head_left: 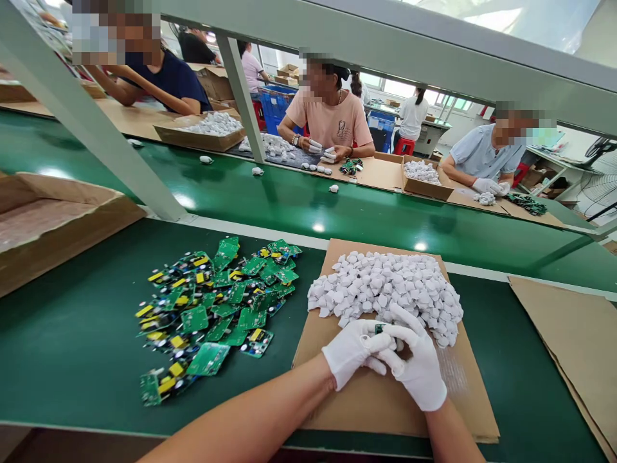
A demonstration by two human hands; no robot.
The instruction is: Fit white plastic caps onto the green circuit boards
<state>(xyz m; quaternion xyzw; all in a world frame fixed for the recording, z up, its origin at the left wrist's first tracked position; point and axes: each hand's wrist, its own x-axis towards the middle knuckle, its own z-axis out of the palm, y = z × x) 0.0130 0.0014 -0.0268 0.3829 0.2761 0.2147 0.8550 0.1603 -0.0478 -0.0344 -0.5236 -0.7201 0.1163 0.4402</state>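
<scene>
Both of my hands wear white gloves and meet over a cardboard sheet (347, 405). My left hand (351, 352) is closed on a small green circuit board (379, 328), of which only a corner shows between the fingertips. From the other side, my right hand (418, 363) curls its fingers in against the same board, one finger raised. Whatever else lies between the fingers is hidden. Just beyond the hands, a heap of small white plastic housings (385, 283) covers the far part of the cardboard. To the left is a pile of green circuit boards (209, 357) with yellow components.
An open cardboard box (72, 241) stands at the left. More cardboard (569, 341) lies at the right. A green conveyor belt (289, 202) carrying a few white pieces runs behind a metal frame post (96, 122). Several co-workers sit across it, near boxes of white parts (421, 172).
</scene>
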